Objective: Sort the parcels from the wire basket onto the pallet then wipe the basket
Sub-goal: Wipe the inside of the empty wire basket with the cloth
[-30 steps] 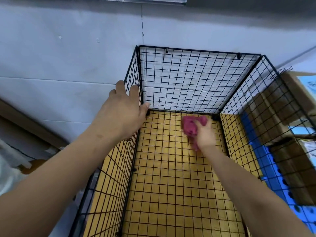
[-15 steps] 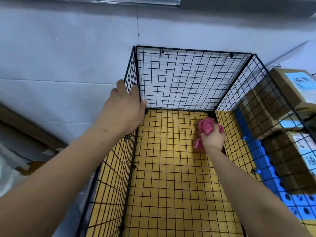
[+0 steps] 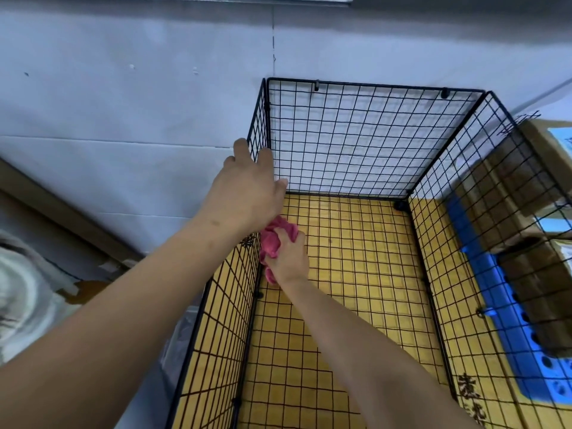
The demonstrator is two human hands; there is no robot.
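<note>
A black wire basket (image 3: 365, 85) stands open-topped against a pale wall, with nothing inside but my arm and a cloth. My left hand (image 3: 247, 190) grips the top rim of its left wall near the back corner. Down inside, my right hand (image 3: 289, 258) holds a crumpled pink cloth (image 3: 274, 239) against the wire floor beside the left wall. Brown cardboard parcels (image 3: 532, 187) with pale blue labels sit stacked on a blue pallet (image 3: 501, 308) outside the basket's right wall, seen through the mesh.
The basket rests on a yellow woven mat (image 3: 349, 274). A wooden strip (image 3: 62, 218) runs along the wall's base at left. A pale crumpled bag (image 3: 21, 292) lies at the far left edge.
My right hand has swept the pink cloth across the basket floor, from the back right corner over to the left wall. My left hand keeps its hold on the rim.
</note>
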